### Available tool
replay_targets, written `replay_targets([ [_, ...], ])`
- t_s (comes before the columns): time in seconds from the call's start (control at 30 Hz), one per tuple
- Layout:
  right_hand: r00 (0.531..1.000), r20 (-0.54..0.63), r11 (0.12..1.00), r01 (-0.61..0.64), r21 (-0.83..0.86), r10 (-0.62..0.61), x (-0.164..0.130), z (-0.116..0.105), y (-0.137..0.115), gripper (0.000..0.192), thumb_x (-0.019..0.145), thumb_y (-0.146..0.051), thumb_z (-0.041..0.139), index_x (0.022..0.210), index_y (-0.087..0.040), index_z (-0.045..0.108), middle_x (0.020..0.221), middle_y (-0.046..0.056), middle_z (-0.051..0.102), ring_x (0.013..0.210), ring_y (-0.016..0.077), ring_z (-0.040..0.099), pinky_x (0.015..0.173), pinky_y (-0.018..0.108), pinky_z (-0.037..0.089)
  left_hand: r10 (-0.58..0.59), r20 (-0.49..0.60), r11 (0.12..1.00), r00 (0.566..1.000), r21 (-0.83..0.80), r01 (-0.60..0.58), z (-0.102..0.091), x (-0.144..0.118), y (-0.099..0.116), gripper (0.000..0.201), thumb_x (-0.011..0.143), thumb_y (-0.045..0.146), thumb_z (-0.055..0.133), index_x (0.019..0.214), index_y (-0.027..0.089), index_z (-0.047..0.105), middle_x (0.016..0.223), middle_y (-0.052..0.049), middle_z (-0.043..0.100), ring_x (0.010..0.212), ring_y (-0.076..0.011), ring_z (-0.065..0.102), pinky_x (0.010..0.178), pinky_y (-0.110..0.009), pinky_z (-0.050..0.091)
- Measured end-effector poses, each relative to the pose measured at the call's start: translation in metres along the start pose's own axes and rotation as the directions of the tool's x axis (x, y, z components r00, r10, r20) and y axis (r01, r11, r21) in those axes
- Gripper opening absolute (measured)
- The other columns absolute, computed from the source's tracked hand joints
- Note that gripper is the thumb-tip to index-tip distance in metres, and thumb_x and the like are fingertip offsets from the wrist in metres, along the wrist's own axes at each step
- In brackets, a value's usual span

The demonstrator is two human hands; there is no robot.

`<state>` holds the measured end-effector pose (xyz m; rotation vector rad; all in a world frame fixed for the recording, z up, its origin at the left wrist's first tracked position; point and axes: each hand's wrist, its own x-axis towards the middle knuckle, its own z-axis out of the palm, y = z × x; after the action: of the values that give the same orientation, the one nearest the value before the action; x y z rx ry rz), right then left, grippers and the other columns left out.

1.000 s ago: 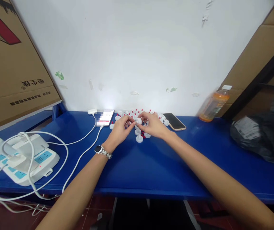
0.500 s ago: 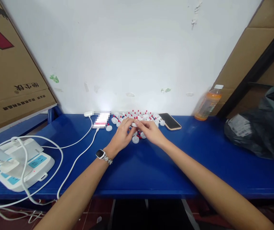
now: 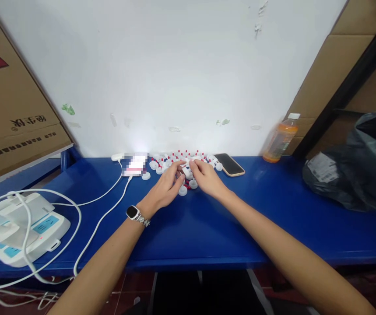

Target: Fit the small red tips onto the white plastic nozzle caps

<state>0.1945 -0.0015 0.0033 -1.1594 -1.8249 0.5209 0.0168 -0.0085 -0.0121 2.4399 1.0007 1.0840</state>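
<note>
Between my two hands is a white round nozzle cap [image 3: 187, 170], tilted and partly covered by fingers. My left hand [image 3: 166, 186], with a watch [image 3: 133, 212] on its wrist, has its thumb and curled forefinger at the cap's left side. My right hand [image 3: 209, 177] pinches it from the right, most fingers hidden. Whether its red tip is on it, I cannot make out. Behind and beneath my hands lies a pile of white caps [image 3: 155, 164] with small red tips. Two white caps [image 3: 183, 190] lie just in front of my fingers.
A phone [image 3: 230, 165] lies right of the pile; a blurred-out device [image 3: 135, 165] on a white cable lies left. A power strip [image 3: 40, 232] with looped cables occupies the blue table's [image 3: 201, 236] left end. An orange drink bottle [image 3: 280, 139] and black plastic bag [image 3: 342, 170] stand right.
The cap between my hands has tilted, and my left fingers have loosened and spread a little. My right thumb has shifted over its edge. The whole view has moved slightly.
</note>
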Motion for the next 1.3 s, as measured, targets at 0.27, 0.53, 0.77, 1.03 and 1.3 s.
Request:
replay_targets([
  [0.27,0.998,0.029,0.944,-0.065,0.323,0.059,0.0,0.014,-0.001,0.052,0.092,-0.065,0.04,0.064,-0.021,0.041,0.057,-0.004,0.038,0.056,0.0118,0.036,0.054,0.028,0.027,0.049,-0.129,0.999,0.99,0.009,-0.048,0.005,0.003,0.001,0.033,0.1,0.033,0.049,0.13,0.02,0.044,0.101,-0.005,0.059,0.075,-0.0133,0.057,0.074,-0.029,0.05],
  [0.53,0.974,0.115,0.754,-0.225,0.617,0.196,0.0,0.019,-0.007,0.048,0.086,-0.061,0.053,0.061,-0.023,0.036,0.052,-0.007,0.029,0.048,0.0094,0.024,0.048,0.026,0.021,0.16,-0.098,0.979,0.982,0.14,-0.145,-0.007,0.004,-0.001,0.032,0.101,0.034,0.046,0.13,0.019,0.046,0.109,-0.009,0.061,0.09,-0.0184,0.06,0.083,-0.033,0.049],
  [0.77,0.983,0.013,0.893,-0.174,0.414,0.185,0.002,0.016,-0.009,0.049,0.09,-0.059,0.046,0.058,-0.023,0.034,0.051,-0.005,0.032,0.048,0.0104,0.028,0.048,0.027,0.024,-0.074,-0.157,0.95,0.985,-0.31,0.022,0.005,0.01,0.002,0.032,0.099,0.045,0.049,0.118,0.02,0.053,0.074,0.002,0.051,0.066,-0.0121,0.049,0.063,-0.025,0.043],
  [1.03,0.994,-0.099,0.993,-0.026,0.117,0.037,-0.002,0.012,-0.016,0.049,0.098,-0.052,0.034,0.06,-0.022,0.035,0.055,-0.002,0.039,0.053,0.0121,0.034,0.054,0.029,0.027,-0.283,0.098,0.481,0.954,-0.846,0.229,0.009,0.016,0.006,0.041,0.088,0.057,0.062,0.083,0.019,0.046,0.059,0.009,0.028,0.05,-0.0064,0.03,0.048,-0.019,0.03],
  [1.3,0.993,-0.122,0.999,0.009,0.034,-0.005,-0.007,0.013,-0.02,0.047,0.098,-0.05,0.035,0.06,-0.022,0.035,0.053,-0.002,0.04,0.053,0.0123,0.035,0.054,0.029,0.027,-0.3,0.184,0.502,0.936,-0.804,0.318,0.002,0.016,0.007,0.049,0.09,0.062,0.054,0.071,0.019,0.041,0.056,0.009,0.025,0.047,-0.0062,0.026,0.046,-0.021,0.025],
])
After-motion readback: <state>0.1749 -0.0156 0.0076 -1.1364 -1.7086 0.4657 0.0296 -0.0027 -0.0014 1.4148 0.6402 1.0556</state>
